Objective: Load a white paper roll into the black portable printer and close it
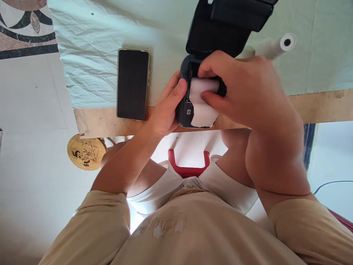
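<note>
A small black label printer (185,116) rests near the table's front edge, its dark lid (213,36) swung open to the back. My left hand (169,105) is closed around the printer's left side, thumb on the rim. In the printer's bay lies a roll of white paper (204,85), its torn end hanging toward me over the front. My right hand (234,86) reaches in from the right, with thumb and index finger pinching the paper roll. Its other fingers are hidden behind the hand.
A smartphone (132,84) with a dark screen lies left of the printer. Another white roll (275,47) lies at the back right, partly behind my right hand. A pale green cloth (96,73) covers the wooden table (96,121). A round wooden stool (86,151) stands below left.
</note>
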`<state>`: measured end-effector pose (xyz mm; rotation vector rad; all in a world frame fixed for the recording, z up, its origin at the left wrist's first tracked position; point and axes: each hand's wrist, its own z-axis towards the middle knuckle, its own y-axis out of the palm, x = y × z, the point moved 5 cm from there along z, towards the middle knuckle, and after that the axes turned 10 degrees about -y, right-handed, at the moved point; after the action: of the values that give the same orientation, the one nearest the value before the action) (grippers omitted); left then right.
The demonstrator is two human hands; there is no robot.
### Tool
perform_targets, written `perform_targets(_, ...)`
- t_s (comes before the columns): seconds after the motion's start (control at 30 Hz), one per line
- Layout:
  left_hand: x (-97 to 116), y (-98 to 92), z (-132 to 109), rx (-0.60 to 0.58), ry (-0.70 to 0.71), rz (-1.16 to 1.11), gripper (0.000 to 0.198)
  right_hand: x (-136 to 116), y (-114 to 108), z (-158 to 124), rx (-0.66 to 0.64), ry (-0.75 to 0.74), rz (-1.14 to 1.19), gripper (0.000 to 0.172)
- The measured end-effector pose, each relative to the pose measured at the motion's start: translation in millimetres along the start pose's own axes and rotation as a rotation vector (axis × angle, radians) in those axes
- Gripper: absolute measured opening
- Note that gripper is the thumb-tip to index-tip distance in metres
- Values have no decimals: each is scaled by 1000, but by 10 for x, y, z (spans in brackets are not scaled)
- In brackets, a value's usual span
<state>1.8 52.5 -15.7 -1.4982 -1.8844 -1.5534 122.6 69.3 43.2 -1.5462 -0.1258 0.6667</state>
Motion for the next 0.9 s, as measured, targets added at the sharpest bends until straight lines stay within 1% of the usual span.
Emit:
perform_targets(0.03,-12,2,6,-32,-16,2,28,-2,-32,-15,28,-19,29,31)
perform_targets(0.07,-18,-9,12,-35,-22,-8,28,-5,-69,-33,65,-42,69,32)
perform_targets(0.13,-37,-44,26,-13,-49,-41,25,7,-140,-70,159,-94,242,32)
perform_targets(0.2,-49,-86,40,31,-81,-87,28,92,-188,-90,313,-111,547,33)
perform_targets(0.23,-51,-103,47,48,-95,-106,31,168,-200,-93,431,-116,737,34)
perform_targets(0.27,-51,-113,54,58,-106,-120,34,289,-181,-93,553,-47,884,36)
perform_targets(0.33,-46,-117,67,68,-124,-134,40,515,-75,-73,724,67,1049,32)
perform_targets(0.37,-43,-118,71,79,-129,-141,42,614,41,-43,706,163,1116,30)
perform_targets(0.4,-42,-119,74,93,-130,-148,43,698,174,-18,658,270,1163,30)
perform_targets(0.47,-40,-120,75,113,-119,-163,41,813,353,-9,656,376,1069,27)
perform_targets(0.5,-39,-120,75,115,-108,-168,41,836,420,-7,648,386,989,24)
perform_targets(0.53,-38,-119,73,107,-97,-172,40,843,453,-15,681,373,890,24)
perform_targets(0.6,-38,-117,72,72,-79,-176,40,808,494,-17,690,322,733,24)
perform_targets(0.67,-41,-111,74,13,-72,-169,39,731,466,-4,675,237,548,21)
perform_targets(0.73,-41,-129,75,10,-63,-171,45,650,405,17,631,153,372,16)
perform_targets(0.8,-37,-138,73,18,-57,-157,50,615,352,24,597,119,294,13)
perform_targets(0.9,-26,-118,58,11,-58,-120,46,621,320,8,554,126,264,12)
